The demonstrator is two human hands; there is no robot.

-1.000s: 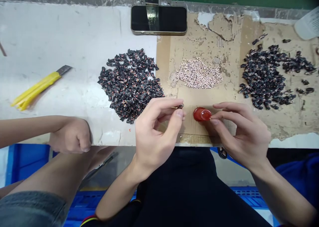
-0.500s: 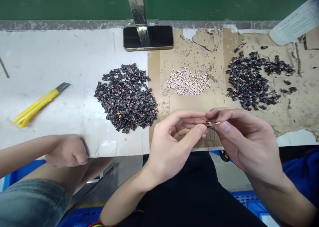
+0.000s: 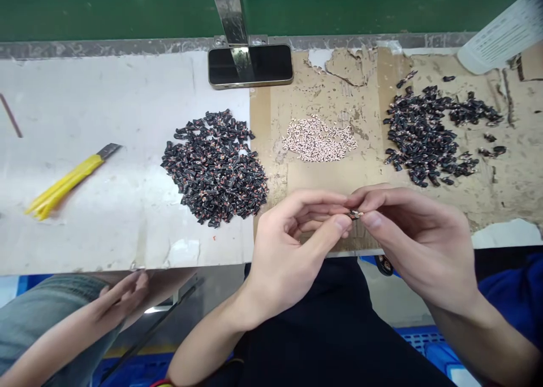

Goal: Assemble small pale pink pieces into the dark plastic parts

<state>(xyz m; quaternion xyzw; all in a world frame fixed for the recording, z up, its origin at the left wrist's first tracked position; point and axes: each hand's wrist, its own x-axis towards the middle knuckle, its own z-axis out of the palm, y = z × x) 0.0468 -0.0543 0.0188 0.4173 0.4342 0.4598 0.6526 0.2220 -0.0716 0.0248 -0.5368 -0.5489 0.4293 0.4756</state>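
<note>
Close to the table's front edge, my two hands meet with their fingertips nearly touching. My left hand (image 3: 292, 251) pinches a small black part with a coppery tint (image 3: 352, 216) between thumb and fingers. From the other side my right hand (image 3: 419, 240) pinches a tiny pale copper-coloured piece (image 3: 360, 213), which is at the end of the black part. Whether it sits inside it I cannot tell. Beyond my hands lies a patch of tiny pale pieces (image 3: 320, 141). A heap of black parts (image 3: 216, 172) is to the left, another heap of black parts (image 3: 419, 132) to the right.
A phone (image 3: 250, 65) rests at the back by a metal post (image 3: 229, 13). On the left lies a yellow box cutter (image 3: 70, 183), blade out. A translucent container with printing (image 3: 500, 33) leans in at the back right. Another person's hand (image 3: 125, 296) is below the table edge at left.
My right hand has moved slightly left, bringing the tiny pale piece up to the black part. The other person's hand has dropped from the table edge down to their lap.
</note>
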